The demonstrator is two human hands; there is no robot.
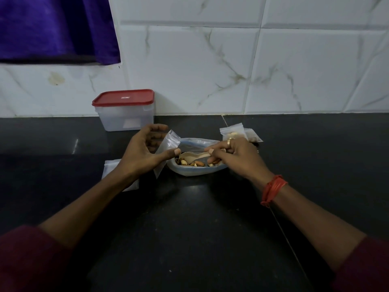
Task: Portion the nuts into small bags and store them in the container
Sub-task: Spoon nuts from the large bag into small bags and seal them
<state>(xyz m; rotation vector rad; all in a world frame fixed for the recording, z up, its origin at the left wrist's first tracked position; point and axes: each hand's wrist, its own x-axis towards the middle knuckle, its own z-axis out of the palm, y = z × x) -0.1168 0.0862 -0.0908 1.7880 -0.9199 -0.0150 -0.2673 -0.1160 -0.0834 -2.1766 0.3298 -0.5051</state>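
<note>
A shallow clear bowl with mixed nuts sits mid-counter. My left hand holds a small clear zip bag upright at the bowl's left rim, thumb against it. My right hand grips the handle of a pale spoon that lies in the bowl over the nuts. Two filled small bags lie behind my right hand. A clear plastic container with a red lid, shut, stands at the wall to the back left.
More empty small bags lie flat under my left wrist. The black counter ends at a white marble-tiled wall. A purple cloth hangs at the top left.
</note>
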